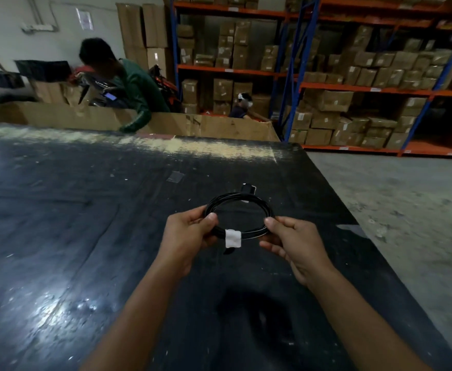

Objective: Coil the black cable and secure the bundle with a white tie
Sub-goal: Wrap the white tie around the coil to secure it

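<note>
Both of your hands are on the bundle, and most of the job looks done. From the head camera, your only view, the black cable (239,212) is already wound into a flat ring of several turns, held in the air just above the dark table (85,236) and in front of your chest. Your left hand (190,236) is pinched on the ring's left side, thumb on top and fingers curled beneath. Your right hand (294,246) is closed on the right side, thumb tip pressing on the strands. The two hands sit well apart, one at each end of the near arc.

Between them, a white tie (232,238) is wrapped around the near strands, nearer your left thumb. It looks closed round the bundle, though you cannot tell from here whether its end is pressed down or fastened. A short dark tail pokes out just below it; what it is stays unclear. At the far side of the ring, a dark plug end (247,188) with a white patch shows just beyond the loop.

So, as a judgement: coiling is finished and the tie is on. What is left is to check that the tie grips, tuck any loose end, and set the bundle down.
</note>
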The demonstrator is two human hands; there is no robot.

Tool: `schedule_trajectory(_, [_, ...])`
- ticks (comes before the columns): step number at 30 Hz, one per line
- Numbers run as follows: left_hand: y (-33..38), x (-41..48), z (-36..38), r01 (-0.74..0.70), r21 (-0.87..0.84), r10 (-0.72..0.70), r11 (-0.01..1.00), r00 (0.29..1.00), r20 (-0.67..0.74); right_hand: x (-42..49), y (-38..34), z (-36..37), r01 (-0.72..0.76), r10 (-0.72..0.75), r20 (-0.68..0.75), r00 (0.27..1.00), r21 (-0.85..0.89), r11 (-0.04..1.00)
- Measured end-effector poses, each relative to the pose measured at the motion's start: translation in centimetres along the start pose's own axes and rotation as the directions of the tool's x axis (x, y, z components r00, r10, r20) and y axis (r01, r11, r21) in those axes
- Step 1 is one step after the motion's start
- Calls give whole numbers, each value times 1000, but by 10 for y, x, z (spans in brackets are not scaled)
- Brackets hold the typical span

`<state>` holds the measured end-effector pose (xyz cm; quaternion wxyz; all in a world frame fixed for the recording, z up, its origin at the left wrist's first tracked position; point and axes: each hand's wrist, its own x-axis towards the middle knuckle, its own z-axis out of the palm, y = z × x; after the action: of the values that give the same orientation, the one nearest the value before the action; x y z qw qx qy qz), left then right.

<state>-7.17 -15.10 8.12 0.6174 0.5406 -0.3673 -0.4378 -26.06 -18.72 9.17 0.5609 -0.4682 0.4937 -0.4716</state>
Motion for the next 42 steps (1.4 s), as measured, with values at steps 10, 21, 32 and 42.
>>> schedule_trajectory(10, [-33,77,-25,97,222,-59,970,984,-170,77,23,44,4,-11,-39,999,-177,984])
schedule_trajectory(21, [-70,125,-27,254,317,-149,914,936,-320,134,60,53,-102,50,-166,985,-321,942])
schedule_trajectory(32, [-82,129,-16,328,436,-101,838,878,-467,140,73,51,-144,65,-203,977,-403,904])
schedule_trajectory(42, [-77,108,-21,274,461,-51,844,897,-440,132,77,46,-166,113,-170,979,-342,925])
